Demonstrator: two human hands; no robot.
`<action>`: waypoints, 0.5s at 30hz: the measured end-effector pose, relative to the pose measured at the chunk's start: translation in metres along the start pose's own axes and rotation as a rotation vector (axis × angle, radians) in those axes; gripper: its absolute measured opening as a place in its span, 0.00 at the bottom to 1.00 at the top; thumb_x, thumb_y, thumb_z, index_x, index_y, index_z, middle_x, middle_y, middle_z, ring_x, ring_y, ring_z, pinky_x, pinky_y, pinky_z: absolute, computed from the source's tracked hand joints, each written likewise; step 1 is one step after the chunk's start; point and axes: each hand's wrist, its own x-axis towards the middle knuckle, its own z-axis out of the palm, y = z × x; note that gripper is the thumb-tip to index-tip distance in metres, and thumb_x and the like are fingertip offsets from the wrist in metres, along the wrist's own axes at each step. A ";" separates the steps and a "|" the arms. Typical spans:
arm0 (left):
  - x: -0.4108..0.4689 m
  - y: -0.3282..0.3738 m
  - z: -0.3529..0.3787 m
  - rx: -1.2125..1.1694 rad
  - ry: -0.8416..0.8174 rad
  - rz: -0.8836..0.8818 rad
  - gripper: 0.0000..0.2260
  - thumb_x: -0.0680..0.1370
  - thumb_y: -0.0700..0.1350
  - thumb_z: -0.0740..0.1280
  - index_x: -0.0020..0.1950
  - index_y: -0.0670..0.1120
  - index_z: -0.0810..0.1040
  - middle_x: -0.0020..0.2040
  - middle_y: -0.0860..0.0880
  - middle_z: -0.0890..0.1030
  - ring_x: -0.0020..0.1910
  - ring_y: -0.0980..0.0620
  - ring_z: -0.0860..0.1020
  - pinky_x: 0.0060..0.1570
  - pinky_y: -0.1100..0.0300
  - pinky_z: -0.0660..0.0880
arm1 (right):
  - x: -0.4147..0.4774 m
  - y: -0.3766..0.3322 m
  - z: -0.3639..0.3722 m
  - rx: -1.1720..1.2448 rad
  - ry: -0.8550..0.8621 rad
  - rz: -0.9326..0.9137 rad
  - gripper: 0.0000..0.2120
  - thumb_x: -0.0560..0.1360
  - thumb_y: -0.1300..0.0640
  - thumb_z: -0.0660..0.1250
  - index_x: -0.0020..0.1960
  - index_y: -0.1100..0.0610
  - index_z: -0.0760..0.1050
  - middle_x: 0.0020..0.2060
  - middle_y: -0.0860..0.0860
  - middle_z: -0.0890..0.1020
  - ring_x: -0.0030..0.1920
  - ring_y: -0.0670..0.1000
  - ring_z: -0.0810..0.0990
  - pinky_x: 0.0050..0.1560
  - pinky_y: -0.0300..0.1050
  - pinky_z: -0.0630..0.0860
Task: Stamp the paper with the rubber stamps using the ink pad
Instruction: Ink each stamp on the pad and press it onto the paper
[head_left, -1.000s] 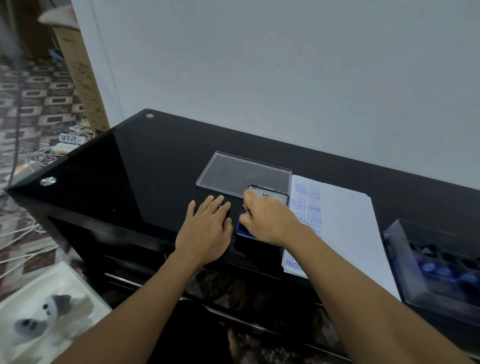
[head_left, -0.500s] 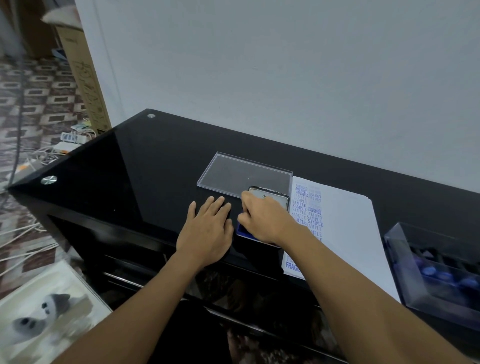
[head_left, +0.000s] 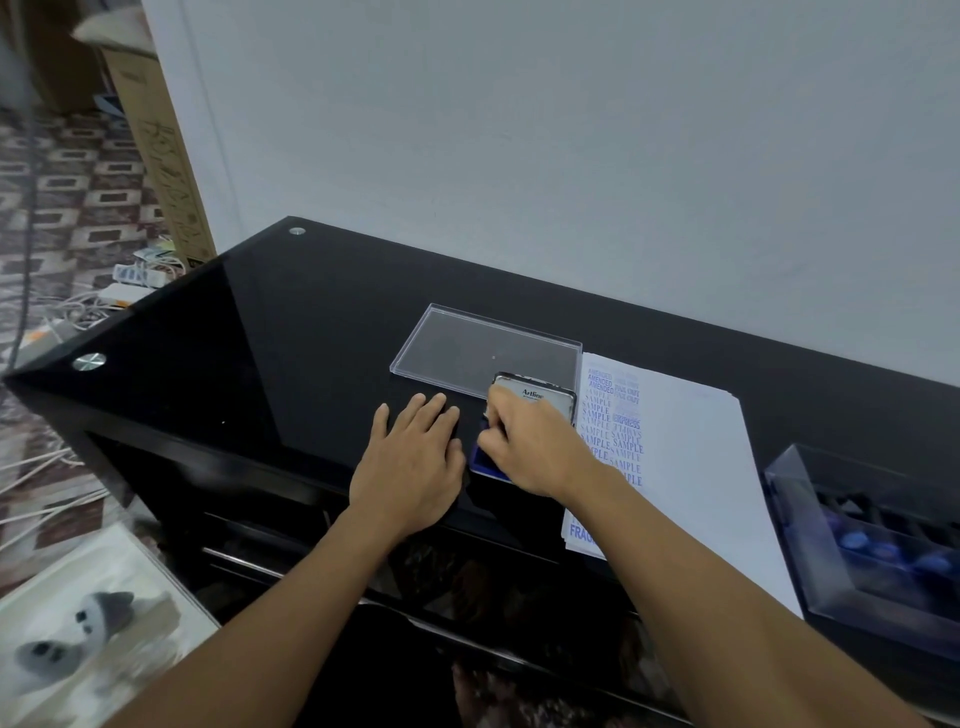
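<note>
Inking a stamp on the pad, as it seemed, for the next print.
The right hand (head_left: 535, 447) was down on the open ink pad (head_left: 480, 460), which lay on the desk (head_left: 291, 338) just beside the paper (head_left: 691, 441). Its fingers were curled close together, but what they pinched was hidden, so I cannot tell. The left hand (head_left: 415, 457) lay flat beside the pad, fingers lightly spread. A good inking probably needed a straight, even press, then a clean lift toward a free place on the paper.

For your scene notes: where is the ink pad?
Head view, table centre: the ink pad lies under the right hand, between the left hand and the paper.
</note>
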 end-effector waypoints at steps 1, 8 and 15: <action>0.000 0.000 0.000 -0.004 0.001 -0.001 0.23 0.84 0.52 0.49 0.80 0.50 0.59 0.81 0.52 0.57 0.80 0.52 0.51 0.78 0.44 0.47 | 0.000 -0.001 0.001 -0.003 0.003 0.009 0.05 0.76 0.54 0.61 0.45 0.55 0.66 0.33 0.52 0.77 0.36 0.53 0.73 0.34 0.48 0.67; 0.000 0.000 0.000 -0.002 0.000 0.000 0.23 0.84 0.53 0.49 0.80 0.50 0.59 0.81 0.52 0.57 0.80 0.52 0.51 0.78 0.44 0.46 | 0.012 -0.013 -0.004 -0.128 -0.070 0.007 0.06 0.78 0.53 0.60 0.47 0.55 0.65 0.39 0.55 0.76 0.42 0.58 0.74 0.38 0.49 0.69; 0.000 0.000 0.001 -0.003 -0.001 -0.001 0.23 0.84 0.53 0.49 0.80 0.50 0.59 0.81 0.52 0.56 0.80 0.52 0.50 0.78 0.44 0.46 | 0.002 -0.003 0.000 -0.015 -0.001 0.007 0.05 0.76 0.55 0.61 0.45 0.55 0.67 0.35 0.54 0.79 0.38 0.56 0.74 0.37 0.51 0.72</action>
